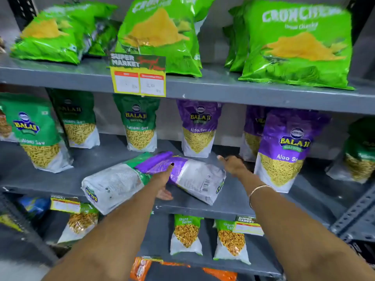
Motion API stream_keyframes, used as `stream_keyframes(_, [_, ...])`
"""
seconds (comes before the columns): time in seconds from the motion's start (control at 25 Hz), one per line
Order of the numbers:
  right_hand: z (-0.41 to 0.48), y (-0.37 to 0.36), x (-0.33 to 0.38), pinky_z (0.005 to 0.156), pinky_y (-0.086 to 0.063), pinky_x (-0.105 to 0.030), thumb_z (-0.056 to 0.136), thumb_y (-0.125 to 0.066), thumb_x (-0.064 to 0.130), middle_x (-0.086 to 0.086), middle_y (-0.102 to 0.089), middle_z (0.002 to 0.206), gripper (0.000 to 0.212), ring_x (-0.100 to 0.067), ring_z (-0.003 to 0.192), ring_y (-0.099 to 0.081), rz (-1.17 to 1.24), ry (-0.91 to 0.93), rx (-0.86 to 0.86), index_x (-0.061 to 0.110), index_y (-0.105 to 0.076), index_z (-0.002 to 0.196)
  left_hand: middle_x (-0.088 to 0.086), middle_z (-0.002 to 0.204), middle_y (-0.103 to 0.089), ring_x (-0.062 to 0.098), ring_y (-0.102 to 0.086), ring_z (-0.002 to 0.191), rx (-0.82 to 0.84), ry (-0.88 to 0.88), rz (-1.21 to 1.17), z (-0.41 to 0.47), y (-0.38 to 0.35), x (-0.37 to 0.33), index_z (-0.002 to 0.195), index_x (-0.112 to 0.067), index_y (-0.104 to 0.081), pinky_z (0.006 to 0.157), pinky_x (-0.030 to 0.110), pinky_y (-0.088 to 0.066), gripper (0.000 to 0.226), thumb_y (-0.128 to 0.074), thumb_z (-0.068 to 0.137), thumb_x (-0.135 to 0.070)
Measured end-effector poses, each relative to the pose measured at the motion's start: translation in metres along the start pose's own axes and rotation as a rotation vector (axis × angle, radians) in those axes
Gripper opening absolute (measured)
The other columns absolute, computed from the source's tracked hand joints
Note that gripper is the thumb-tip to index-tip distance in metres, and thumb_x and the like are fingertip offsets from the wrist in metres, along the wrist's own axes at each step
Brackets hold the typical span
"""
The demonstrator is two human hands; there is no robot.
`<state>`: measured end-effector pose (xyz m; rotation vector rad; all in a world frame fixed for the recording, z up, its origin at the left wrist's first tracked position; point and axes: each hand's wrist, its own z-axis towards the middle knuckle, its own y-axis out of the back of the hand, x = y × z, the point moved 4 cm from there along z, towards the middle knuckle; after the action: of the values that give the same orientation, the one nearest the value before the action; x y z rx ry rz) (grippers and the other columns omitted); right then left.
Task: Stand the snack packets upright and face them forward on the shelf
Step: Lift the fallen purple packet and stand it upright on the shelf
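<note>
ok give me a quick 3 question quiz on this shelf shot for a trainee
1. True or false: the purple packet under the left hand stands upright, front forward.
2. Which packet lies beside it, also on its side?
A. a green packet
B. an orange packet
C. a blue packet
3. Fill in: the right hand reaches toward the fallen packet's ____ end, beside the upright Aloo Sev packet.

Key
1. False: it lies flat, back and barcode showing.
2. A
3. Right

Glossy, crinkled plastic snack packets (188, 175) on a matt grey painted metal shelf (233, 199)
</note>
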<state>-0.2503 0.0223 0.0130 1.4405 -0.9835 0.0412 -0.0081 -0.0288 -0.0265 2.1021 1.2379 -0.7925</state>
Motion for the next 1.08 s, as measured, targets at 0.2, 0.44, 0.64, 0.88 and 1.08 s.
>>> stream_keyframes(0.2, [0.024,-0.029,-0.007,0.078,-0.037,-0.027,0.059,-0.055,0.077,-0.009,-0.062,0.114,0.094,-0.020,0.094,-0.054,0.102,0.047,0.363,0.003,-0.061,0.116,0.027,0.127,-0.053,0.042,-0.054,0.117,0.094,0.009,-0.356,0.018,-0.021,-0.001,0.141,-0.007,-0.029,0.106,0.054,-0.034,0.082,-0.047,0.082,-0.060])
stream_keyframes(0.44, [0.012,-0.018,-0.008,0.056,-0.034,-0.023,0.059,-0.076,0.054,-0.003,-0.042,0.060,0.049,-0.014,0.055,-0.040,0.037,-0.014,0.521,0.015,-0.049,0.070,0.013,0.103,-0.062,0.036,-0.050,0.126,0.083,-0.001,-0.417,0.019,-0.011,-0.011,0.116,-0.013,-0.048,0.112,0.061,-0.021,0.057,-0.052,0.080,-0.057])
stream_keyframes(0.64, [-0.014,-0.008,-0.002,0.056,-0.036,-0.024,0.067,-0.078,0.039,-0.002,-0.047,0.073,0.035,-0.015,0.063,-0.043,0.002,-0.037,0.545,0.016,-0.056,0.082,0.004,0.126,-0.054,0.030,-0.046,0.126,0.190,-0.134,-0.202,-0.010,0.002,-0.053,0.133,-0.018,-0.044,0.112,0.059,-0.018,0.056,-0.053,0.085,-0.046])
stream_keyframes(0.88, [-0.004,-0.036,-0.003,0.094,-0.051,-0.042,0.053,-0.085,0.005,-0.015,-0.061,0.115,0.059,-0.027,0.106,-0.059,0.420,0.050,0.139,0.010,-0.051,0.101,0.010,0.133,-0.055,0.027,-0.044,0.131,0.165,-0.438,-0.095,-0.016,0.004,-0.111,0.118,-0.017,-0.053,0.098,0.042,-0.035,0.040,-0.068,0.081,-0.020])
stream_keyframes(1.08, [0.023,-0.078,-0.017,0.096,-0.046,-0.053,0.042,-0.087,0.007,-0.021,-0.057,0.120,0.079,-0.036,0.114,-0.054,0.555,0.023,-0.088,0.013,-0.040,0.105,0.002,0.096,-0.066,0.017,-0.058,0.099,0.200,-0.535,-0.063,0.004,-0.005,-0.118,0.095,-0.020,-0.060,0.091,0.031,-0.030,0.018,-0.067,0.080,-0.011])
